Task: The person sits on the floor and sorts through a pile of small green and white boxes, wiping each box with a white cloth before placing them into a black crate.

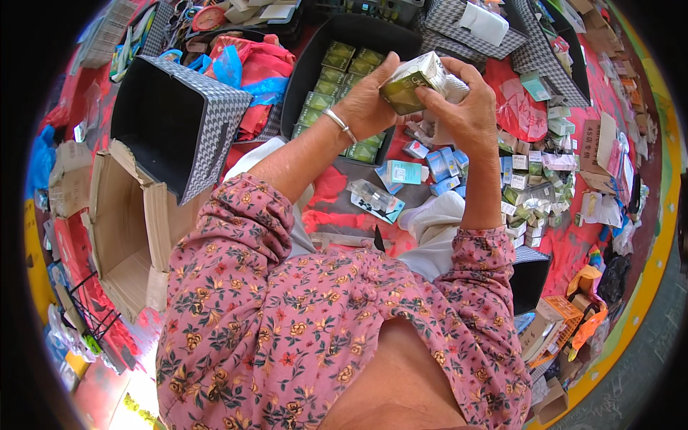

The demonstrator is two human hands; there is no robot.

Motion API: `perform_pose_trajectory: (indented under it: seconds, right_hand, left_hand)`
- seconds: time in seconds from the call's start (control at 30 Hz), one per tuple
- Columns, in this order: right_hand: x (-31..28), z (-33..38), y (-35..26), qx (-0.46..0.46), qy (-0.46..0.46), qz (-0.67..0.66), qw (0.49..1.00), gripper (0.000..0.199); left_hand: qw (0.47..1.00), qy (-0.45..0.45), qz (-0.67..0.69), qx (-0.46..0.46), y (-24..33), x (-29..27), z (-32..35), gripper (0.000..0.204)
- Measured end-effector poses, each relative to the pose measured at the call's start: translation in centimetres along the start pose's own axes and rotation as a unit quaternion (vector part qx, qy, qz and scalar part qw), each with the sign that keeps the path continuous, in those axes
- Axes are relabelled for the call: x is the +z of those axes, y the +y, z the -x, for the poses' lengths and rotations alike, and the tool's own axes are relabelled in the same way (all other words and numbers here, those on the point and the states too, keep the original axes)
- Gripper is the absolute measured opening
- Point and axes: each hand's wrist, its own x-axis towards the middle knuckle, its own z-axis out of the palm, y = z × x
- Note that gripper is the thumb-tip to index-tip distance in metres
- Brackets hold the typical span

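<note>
A small green and white carton (405,92) is held up in front of me between both hands. My left hand (369,100) grips its left end, thumb and fingers closed on it. My right hand (469,107) holds the right side, its thumb pressed on the front face. Something white and crumpled, like a cloth or tissue (456,89), is also in my right hand, partly hidden by the fingers. Beneath and behind my left hand stands a black bin (292,92), with rows of similar green cartons (326,87) lying in it.
Blue cartons (442,163) and a clear-fronted pack (374,198) lie before my knees. Many small boxes (534,188) are heaped at the right. To the left are a tipped houndstooth bin (208,122) and an opened cardboard box (118,229). Red and blue plastic bags (251,79) lie beyond.
</note>
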Motion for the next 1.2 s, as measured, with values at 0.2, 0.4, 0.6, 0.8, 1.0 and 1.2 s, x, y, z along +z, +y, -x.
perform_pose_trajectory:
  seconds: [0.2, 0.4, 0.6, 0.8, 1.0, 1.2]
  right_hand:
    - [-0.8, 0.7, 0.1, 0.068, -0.031, -0.042, 0.996, 0.049]
    - [-1.8, 0.5, -0.3, 0.014, 0.019, -0.239, 0.971, 0.035]
    - [-2.9, 0.9, 0.2, 0.085, 0.05, -0.247, 0.964, 0.012]
    - [-2.0, 0.9, -0.7, -0.039, -0.013, -0.108, 0.993, 0.018]
    - [-2.3, 0.5, 0.3, -0.043, -0.028, -0.054, 0.997, 0.019]
    - [-3.2, -0.1, 0.9, 0.171, 0.144, -0.296, 0.929, 0.019]
  left_hand:
    - [0.961, -0.011, -0.27, 0.05, 0.0, -0.7, 0.2, 0.065]
    - [0.981, -0.027, -0.188, 0.024, 0.1, -0.9, -0.1, 0.068]
    - [0.98, -0.058, -0.181, 0.055, -0.1, -0.9, -0.2, 0.066]
    - [0.979, -0.029, -0.188, 0.07, -0.4, -1.3, -0.3, 0.058]
    - [0.976, 0.009, -0.217, 0.031, -0.3, -1.5, -0.5, 0.046]
    - [0.99, 0.084, -0.11, -0.033, -1.0, -0.4, -0.3, 0.041]
